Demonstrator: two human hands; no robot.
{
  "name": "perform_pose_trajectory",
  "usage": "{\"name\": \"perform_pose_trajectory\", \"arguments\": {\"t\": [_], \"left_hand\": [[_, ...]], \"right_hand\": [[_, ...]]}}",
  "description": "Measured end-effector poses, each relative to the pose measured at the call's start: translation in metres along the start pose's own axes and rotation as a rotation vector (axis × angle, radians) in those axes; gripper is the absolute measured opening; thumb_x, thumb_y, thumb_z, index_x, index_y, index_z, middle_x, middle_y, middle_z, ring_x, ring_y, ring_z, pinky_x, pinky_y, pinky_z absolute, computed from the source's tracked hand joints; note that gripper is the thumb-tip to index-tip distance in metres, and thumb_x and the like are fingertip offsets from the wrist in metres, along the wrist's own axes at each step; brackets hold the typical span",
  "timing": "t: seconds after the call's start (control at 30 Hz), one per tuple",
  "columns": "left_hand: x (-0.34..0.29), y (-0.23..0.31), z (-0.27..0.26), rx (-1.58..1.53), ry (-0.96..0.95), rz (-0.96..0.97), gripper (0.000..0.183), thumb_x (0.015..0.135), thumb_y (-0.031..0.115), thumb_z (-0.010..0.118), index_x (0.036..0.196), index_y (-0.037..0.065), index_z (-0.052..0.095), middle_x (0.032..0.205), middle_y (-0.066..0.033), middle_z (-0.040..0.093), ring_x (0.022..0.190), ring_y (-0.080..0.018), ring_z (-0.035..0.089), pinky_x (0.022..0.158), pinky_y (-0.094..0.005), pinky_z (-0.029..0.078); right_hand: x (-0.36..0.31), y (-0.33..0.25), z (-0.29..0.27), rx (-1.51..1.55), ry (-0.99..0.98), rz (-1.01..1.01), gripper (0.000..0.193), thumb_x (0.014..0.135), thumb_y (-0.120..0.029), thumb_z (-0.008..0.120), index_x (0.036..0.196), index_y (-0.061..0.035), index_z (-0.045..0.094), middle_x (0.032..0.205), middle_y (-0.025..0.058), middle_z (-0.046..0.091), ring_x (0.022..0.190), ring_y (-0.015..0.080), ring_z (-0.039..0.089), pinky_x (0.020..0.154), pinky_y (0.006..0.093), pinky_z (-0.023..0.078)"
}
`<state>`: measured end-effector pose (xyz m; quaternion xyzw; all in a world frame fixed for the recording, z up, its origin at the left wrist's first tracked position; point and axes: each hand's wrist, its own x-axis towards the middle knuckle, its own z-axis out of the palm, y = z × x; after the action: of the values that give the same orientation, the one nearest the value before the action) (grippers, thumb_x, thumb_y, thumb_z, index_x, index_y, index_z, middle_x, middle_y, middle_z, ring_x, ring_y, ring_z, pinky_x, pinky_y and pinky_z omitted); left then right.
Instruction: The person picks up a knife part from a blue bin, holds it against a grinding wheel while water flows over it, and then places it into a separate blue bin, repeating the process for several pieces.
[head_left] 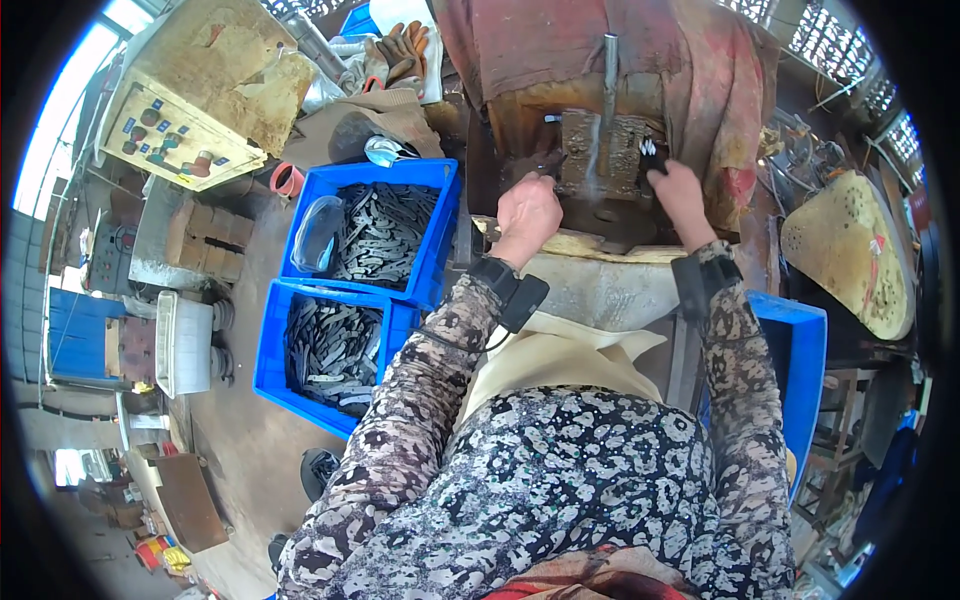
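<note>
Both hands are at a wet, rust-stained machine with a rough grey block (pixel 575 150), where a pale streak like running liquid falls below an upright metal pipe (pixel 610 75). My left hand (pixel 530 210) is closed in front of the block's left side. Something dark shows past its fingers, too unclear to name. To the block's right, my right hand (pixel 678 195) has its fingers closed, slightly blurred, at a small dark piece with bright marks (pixel 649 155). A pale ledge (pixel 590 250) runs along the machine's front, below the hands.
Two blue bins (pixel 450 215) at left hold many flat dark metal pieces (pixel 385 230); a clear plastic tub (pixel 318 232) lies in the far one. Another blue bin (pixel 800 400) stands at right. Reddish cloth (pixel 740 110) drapes the machine. A control box (pixel 180 140) stands far left.
</note>
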<state>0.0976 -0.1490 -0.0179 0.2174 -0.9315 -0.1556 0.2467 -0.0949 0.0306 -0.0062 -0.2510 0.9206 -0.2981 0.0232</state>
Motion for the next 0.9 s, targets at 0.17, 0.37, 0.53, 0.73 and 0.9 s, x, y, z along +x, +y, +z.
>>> {"name": "perform_pose_trajectory", "arguments": {"t": [0.17,0.37,0.53,0.73,0.9], "left_hand": [[0.001,0.002,-0.001,-0.015,-0.010,-0.029,0.013,0.080,0.012,0.055,0.083,0.008,0.067,0.091,-0.0114,0.064,0.087,-0.0321,0.064,0.074,-0.0419,0.052],[0.003,0.004,-0.003,0.020,-0.100,-0.077,0.019,0.081,0.015,0.057,0.094,0.012,0.070,0.097,-0.0094,0.064,0.091,-0.0295,0.063,0.079,-0.0395,0.052],[0.000,0.005,-0.004,0.030,-0.087,-0.074,0.018,0.081,0.015,0.057,0.093,0.012,0.070,0.094,-0.0094,0.064,0.088,-0.0298,0.064,0.076,-0.0397,0.052],[-0.002,0.004,-0.005,0.055,-0.094,-0.058,0.017,0.080,0.015,0.058,0.091,0.011,0.070,0.092,-0.0093,0.064,0.085,-0.0292,0.065,0.074,-0.0387,0.053],[0.000,0.004,-0.003,0.041,-0.057,-0.026,0.016,0.080,0.015,0.058,0.090,0.011,0.070,0.091,-0.0094,0.065,0.084,-0.0289,0.065,0.074,-0.0373,0.053]], "right_hand": [[0.049,-0.071,-0.054,0.087,0.251,-0.132,0.040,0.082,-0.040,0.060,0.099,-0.0042,0.063,0.094,0.0224,0.066,0.096,0.0421,0.060,0.080,0.0491,0.047],[0.103,-0.120,-0.068,-0.010,0.391,-0.287,0.042,0.087,-0.046,0.058,0.108,-0.0092,0.063,0.095,0.0211,0.066,0.094,0.0396,0.061,0.078,0.0473,0.047],[0.117,-0.137,-0.057,0.003,0.352,-0.360,0.041,0.088,-0.047,0.057,0.107,-0.0117,0.064,0.096,0.0191,0.067,0.095,0.0389,0.061,0.079,0.0478,0.047],[0.122,-0.151,-0.056,-0.164,0.232,-0.362,0.035,0.090,-0.041,0.055,0.103,-0.0097,0.064,0.095,0.0178,0.066,0.095,0.0389,0.061,0.079,0.0496,0.047],[0.132,-0.143,-0.051,-0.179,0.280,-0.397,0.034,0.090,-0.041,0.053,0.094,-0.0077,0.062,0.085,0.0185,0.064,0.089,0.0404,0.060,0.075,0.0521,0.045]]}}
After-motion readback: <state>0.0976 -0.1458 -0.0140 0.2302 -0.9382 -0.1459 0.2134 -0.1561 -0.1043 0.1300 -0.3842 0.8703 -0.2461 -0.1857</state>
